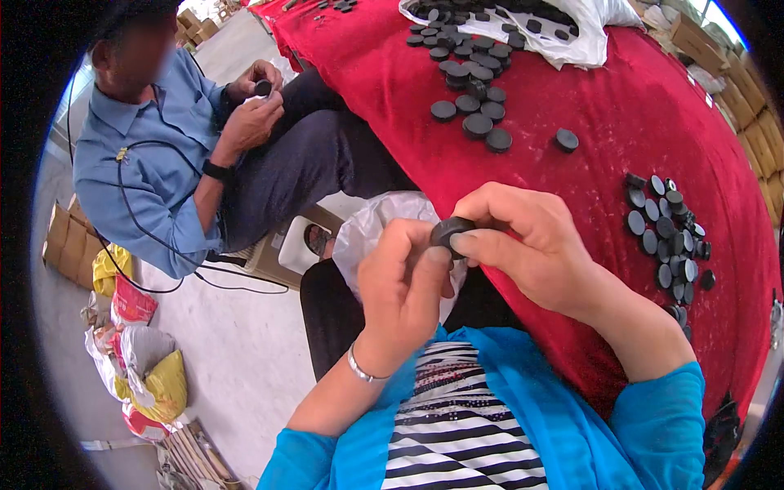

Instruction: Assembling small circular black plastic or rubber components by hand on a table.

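Between my two hands is a small round black disc, like a cap (448, 232), held up in front of my chest near the table's edge. My left hand (406, 286) pinches its lower left side with thumb and fingers. From the right, my right hand (523, 241) grips its upper edge, thumb against the rim. Loose black caps (478, 124) lie scattered on the red tablecloth (384, 90) ahead of me. A second pile of caps (671, 237), some showing grey faces, lies to the right, and one single cap (566, 140) sits between the two groups.
A white sack (584, 45) spills black caps at the table's far side. To the left, a seated co-worker in a blue shirt (147, 175) handles a similar cap. A translucent plastic bag (371, 237) hangs beside my lap. Filled bags (155, 371) and cardboard boxes (69, 245) stand on the floor.
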Motion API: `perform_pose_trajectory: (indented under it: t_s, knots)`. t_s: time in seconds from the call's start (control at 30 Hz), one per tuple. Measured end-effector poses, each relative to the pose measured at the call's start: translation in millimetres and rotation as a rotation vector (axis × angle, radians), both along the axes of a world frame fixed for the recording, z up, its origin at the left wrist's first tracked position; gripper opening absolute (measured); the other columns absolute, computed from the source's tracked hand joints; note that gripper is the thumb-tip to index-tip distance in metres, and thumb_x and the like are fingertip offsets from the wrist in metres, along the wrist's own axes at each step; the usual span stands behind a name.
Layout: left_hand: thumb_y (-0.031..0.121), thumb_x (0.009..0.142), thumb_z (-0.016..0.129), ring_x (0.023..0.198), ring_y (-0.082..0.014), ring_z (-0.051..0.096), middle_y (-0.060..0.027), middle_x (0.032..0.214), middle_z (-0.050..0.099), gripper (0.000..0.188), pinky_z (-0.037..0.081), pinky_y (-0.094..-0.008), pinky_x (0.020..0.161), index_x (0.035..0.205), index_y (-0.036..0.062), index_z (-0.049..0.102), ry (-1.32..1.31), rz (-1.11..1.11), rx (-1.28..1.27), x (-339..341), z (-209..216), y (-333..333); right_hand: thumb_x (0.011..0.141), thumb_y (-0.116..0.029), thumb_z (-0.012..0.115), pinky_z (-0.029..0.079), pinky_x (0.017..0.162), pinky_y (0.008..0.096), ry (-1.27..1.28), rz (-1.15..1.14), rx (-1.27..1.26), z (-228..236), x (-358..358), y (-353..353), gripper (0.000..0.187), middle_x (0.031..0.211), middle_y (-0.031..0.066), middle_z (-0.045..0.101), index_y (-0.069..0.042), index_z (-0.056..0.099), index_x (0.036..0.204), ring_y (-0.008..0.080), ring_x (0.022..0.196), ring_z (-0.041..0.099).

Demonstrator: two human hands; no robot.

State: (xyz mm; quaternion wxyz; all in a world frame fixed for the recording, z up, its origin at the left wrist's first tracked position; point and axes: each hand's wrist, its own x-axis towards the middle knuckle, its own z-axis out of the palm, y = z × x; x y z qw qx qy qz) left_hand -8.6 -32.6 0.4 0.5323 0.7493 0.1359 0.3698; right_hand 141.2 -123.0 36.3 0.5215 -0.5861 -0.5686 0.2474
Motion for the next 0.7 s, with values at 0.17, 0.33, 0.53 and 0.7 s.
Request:
perform_pose_trajectory:
  t_s: [0.17,0.33,0.53,0.7]
  knots:
    - [0.008,0.095,0.053,0.059,-0.0050,0.055,-0.0008,0.072,0.059,0.009,0.041,-0.0181,0.051,0.102,0.0027,0.052,0.158,-0.027,-0.089,9.9,-11.6,18.5,0.083,-0.008,0.062,0.046,0.064,0.0310,-0.107,-0.033,0.011,-21.5,15.2,10.6,0.018,0.080,0.0124,0.060,-0.002,0.061,0.099,0.0198,0.072,0.060]
    - [-0.001,0.088,0.056,0.066,-0.0089,0.060,-0.0058,0.083,0.063,0.014,0.046,-0.0221,0.058,0.102,0.0016,0.056,0.044,-0.002,-0.161,6.3,-6.8,14.2,0.082,-0.004,0.065,0.048,0.066,0.0290,-0.420,0.022,0.069,-14.2,16.6,5.2,0.023,0.087,0.0074,0.061,-0.001,0.062,0.104,0.0148,0.077,0.061]
    - [0.000,0.092,0.055,0.075,-0.0137,0.065,-0.0107,0.093,0.063,0.019,0.054,-0.0245,0.065,0.111,-0.0011,0.050,-0.174,-0.067,-0.392,5.5,-7.9,9.3,0.080,-0.005,0.068,0.049,0.069,0.0281,0.025,0.020,0.040,-13.6,7.9,3.1,0.025,0.088,0.0065,0.060,-0.001,0.062,0.104,0.0143,0.077,0.061]
    - [-0.003,0.091,0.054,0.080,-0.0162,0.066,-0.0129,0.098,0.063,0.026,0.055,-0.0262,0.068,0.116,-0.0024,0.050,-0.228,-0.116,-0.437,4.7,-4.9,6.2,0.080,-0.007,0.064,0.048,0.066,0.0346,-0.184,0.024,0.121,-7.7,9.8,2.5,0.025,0.086,0.0122,0.059,-0.004,0.060,0.105,0.0272,0.077,0.062]
